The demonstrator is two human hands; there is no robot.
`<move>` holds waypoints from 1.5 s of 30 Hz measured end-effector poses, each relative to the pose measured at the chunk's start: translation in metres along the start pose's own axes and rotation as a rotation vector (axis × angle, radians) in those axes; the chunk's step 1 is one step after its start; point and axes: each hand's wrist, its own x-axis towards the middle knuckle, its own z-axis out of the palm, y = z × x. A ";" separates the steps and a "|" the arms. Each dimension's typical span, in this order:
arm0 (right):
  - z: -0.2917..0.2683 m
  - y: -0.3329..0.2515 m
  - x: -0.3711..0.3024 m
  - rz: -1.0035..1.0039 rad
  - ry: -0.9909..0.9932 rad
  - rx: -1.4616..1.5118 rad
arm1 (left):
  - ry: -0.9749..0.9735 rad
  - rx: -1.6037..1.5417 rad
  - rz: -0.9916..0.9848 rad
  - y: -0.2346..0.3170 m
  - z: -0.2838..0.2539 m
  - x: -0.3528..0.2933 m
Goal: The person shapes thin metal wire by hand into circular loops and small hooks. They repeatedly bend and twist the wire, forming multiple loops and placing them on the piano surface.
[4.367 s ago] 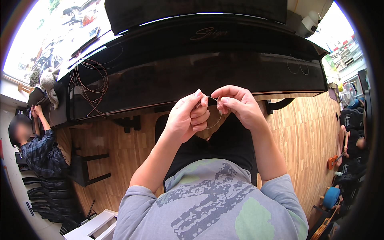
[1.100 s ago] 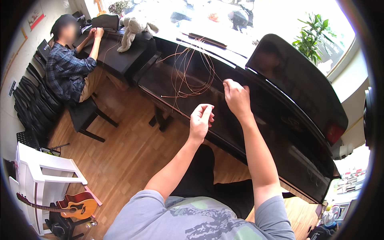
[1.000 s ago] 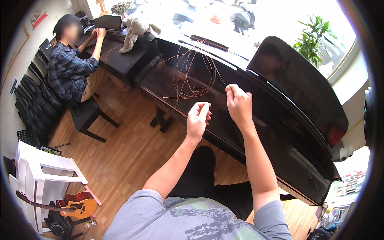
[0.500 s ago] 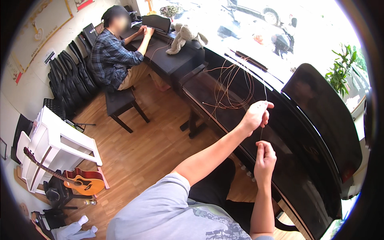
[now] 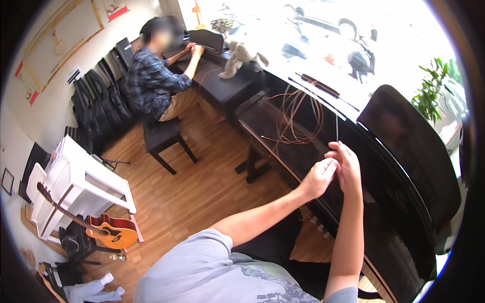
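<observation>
My right hand [image 5: 348, 164] is raised above the black piano, its fingers curled at the lower end of a thin pale strand [image 5: 337, 127]. The strand rises straight from the fingertips toward the windowsill; whether it is wire or a slim rod is unclear. Close against the right hand, my left hand [image 5: 318, 179] is closed in a pinch, and whatever lies between its fingertips is hidden. Beyond both hands, a loose coil of thin copper-coloured wire [image 5: 302, 121] lies on the piano's dark top [image 5: 283, 151].
A person in a plaid shirt [image 5: 154, 83] sits at another black keyboard at the far left, hands together. A plush toy [image 5: 240, 59] rests near the window. The raised black panel [image 5: 404, 151] stands at right. An acoustic guitar [image 5: 113, 232] leans by white furniture [image 5: 76, 177] at left.
My right hand has moved up to the base of the pale strand. My left hand has dropped lower, and the two hands now meet. The whole view has shifted slightly.
</observation>
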 end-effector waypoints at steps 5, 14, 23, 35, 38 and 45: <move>-0.002 0.010 0.022 -0.104 0.085 0.219 | 0.007 0.962 0.157 0.059 -0.025 0.026; 0.001 -0.001 -0.005 -0.060 0.140 0.432 | 0.108 1.510 0.629 0.029 -0.036 0.175; -0.001 -0.017 -0.060 -0.040 0.072 0.462 | 0.012 1.480 0.622 0.021 -0.031 0.219; 0.013 -0.030 -0.157 -0.128 -0.024 0.470 | 0.115 0.888 0.532 0.025 -0.008 0.198; 0.011 -0.031 -0.172 -0.150 -0.034 0.447 | 0.106 0.930 0.896 0.051 0.016 0.156; 0.001 -0.040 -0.203 -0.259 0.019 0.342 | -0.127 0.897 0.821 0.059 0.060 0.152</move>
